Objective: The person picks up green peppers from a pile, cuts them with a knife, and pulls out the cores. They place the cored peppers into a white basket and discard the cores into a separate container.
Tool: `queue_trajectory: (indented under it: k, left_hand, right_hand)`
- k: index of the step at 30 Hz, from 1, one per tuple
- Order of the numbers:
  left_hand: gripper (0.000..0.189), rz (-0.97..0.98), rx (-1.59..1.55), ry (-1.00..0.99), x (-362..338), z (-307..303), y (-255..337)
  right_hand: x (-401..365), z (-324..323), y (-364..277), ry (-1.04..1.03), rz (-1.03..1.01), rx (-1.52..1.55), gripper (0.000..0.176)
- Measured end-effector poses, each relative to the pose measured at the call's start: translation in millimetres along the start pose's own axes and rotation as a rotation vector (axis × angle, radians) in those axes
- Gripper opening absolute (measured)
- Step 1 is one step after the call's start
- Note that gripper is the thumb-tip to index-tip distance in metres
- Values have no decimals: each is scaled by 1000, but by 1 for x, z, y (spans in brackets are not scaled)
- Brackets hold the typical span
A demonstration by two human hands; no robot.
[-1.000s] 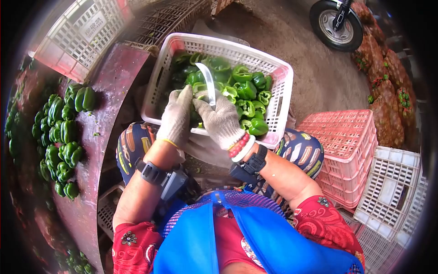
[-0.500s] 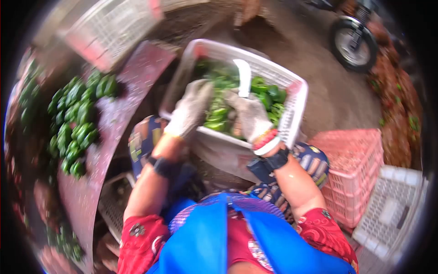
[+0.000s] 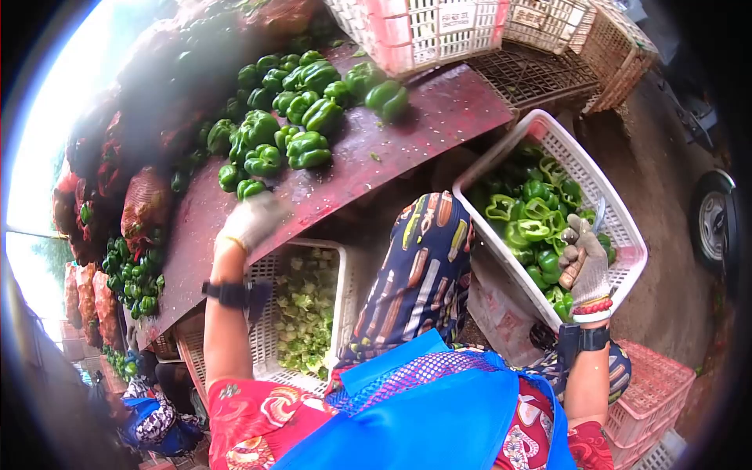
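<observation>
My left hand, in a pale work glove, is over the edge of the reddish table, just below a pile of green bell peppers. Motion smears its fingers, so its grip cannot be made out. In my gloved right hand is a knife; its wooden handle lies in the closed fingers and its blade points up and away. That hand is over the white plastic crate, which holds cut green peppers, several of them hollow halves or rings.
Beside my leg stands a white crate of pale green cores and trimmings. Stacked crates sit at the far side, pink crates at lower right. Mesh sacks line the left. A co-worker is at lower left.
My view has swung left. My left hand has gone from the crate of cut peppers to the table with whole ones. My right hand stays at the crate, still holding the knife.
</observation>
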State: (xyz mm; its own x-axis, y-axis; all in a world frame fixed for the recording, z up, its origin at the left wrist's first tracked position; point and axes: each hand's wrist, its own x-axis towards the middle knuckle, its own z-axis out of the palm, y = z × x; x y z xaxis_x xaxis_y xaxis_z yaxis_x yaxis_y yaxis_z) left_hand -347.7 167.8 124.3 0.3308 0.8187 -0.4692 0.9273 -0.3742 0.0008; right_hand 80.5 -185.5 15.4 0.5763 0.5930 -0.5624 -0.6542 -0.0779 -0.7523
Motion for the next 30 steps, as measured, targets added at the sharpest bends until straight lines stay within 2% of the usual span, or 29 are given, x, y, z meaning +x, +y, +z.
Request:
queue_trajectory:
  k: [1,3,6,9,11,13,14,15,17,19,21,22,23,24,26,27,29,30]
  left_hand:
    - [58,-180,-253,264,23,-5,-16]
    - [72,-216,-8,441,83,-6,-52]
    - [86,-187,7,391,140,4,-73]
    - [69,-257,114,442,156,13,-56]
    - [57,-291,72,562,164,24,-64]
    - [54,-285,49,676,135,15,-46]
    - [56,-347,-6,747,123,13,-39]
    - [62,-302,-73,833,107,11,-30]
    - [65,0,-160,1028,67,15,2]
    - [66,292,-328,865,19,6,73]
    - [66,528,-394,635,-21,3,156]
    - [65,616,-370,527,-36,6,193]
    - [67,801,-338,512,-39,17,223]
    - [67,918,-288,448,-40,28,250]
    - [66,1107,-220,366,-49,48,299]
    - [63,1133,-214,285,-58,49,320]
    - [69,1191,-308,255,-54,61,342]
    - [68,1212,-384,206,-51,68,349]
  right_hand:
    - [1,1,3,-5,9,-34,37]
    - [8,-2,14,-22,19,-43,36]
    - [12,-1,24,3,11,-71,42]
    - [22,-4,30,31,23,-73,46]
    - [21,3,28,56,13,-105,46]
    - [14,13,21,43,14,-139,46]
    - [10,17,16,17,17,-155,46]
    - [8,21,13,-7,18,-170,46]
    - [-2,33,6,-49,20,-231,46]
    - [-7,37,6,-243,-60,-224,47]
    - [7,35,22,-531,-17,67,49]
    - [1,35,13,-666,64,110,55]
    - [-2,37,16,-737,113,263,62]
    - [-11,43,10,-631,50,127,72]
    - [-46,52,-24,-530,-90,-241,67]
    - [-47,48,-26,-420,-108,-328,58]
    - [-31,28,-17,-412,-276,-211,51]
    - [-29,21,-16,-362,-246,-183,47]
